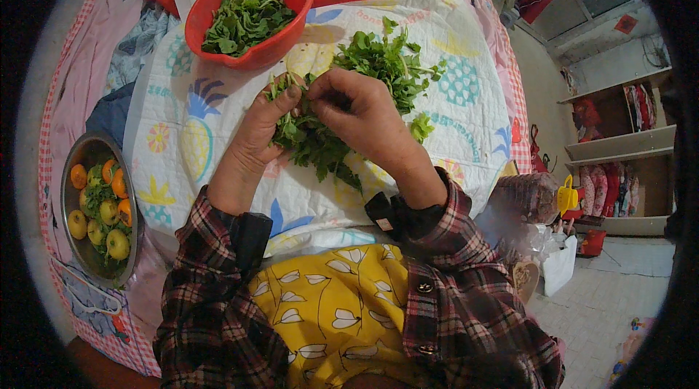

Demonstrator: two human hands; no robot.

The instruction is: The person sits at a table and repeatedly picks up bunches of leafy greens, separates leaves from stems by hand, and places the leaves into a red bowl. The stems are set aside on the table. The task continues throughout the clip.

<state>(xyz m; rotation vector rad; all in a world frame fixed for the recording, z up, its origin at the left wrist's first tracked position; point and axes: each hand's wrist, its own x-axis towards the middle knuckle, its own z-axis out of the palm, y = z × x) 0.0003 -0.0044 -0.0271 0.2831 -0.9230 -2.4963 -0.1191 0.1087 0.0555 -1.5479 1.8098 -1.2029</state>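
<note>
My left hand [256,127] is closed round a bunch of leafy greens [320,147], whose leaves hang down below my fingers. Close beside it, my right hand [368,109] is curled, thumb and fingertips pinched together at the stems near my left thumb. Whatever sits between those fingertips is too small to make out. A loose pile of the same kind of greens [386,61] lies on the patterned white cloth [466,138], just beyond my right hand. Farther off to the left, a red plastic long-handled basin [297,24] holds more leafy greens [246,19].
At far left stands a metal bowl [131,243] with orange and yellow-green fruit and some greens. A loose leaf sprig [421,127] lies right of my hands. On the right are a clear plastic jug with a yellow handle [566,195] and shelves [619,143] of clothing.
</note>
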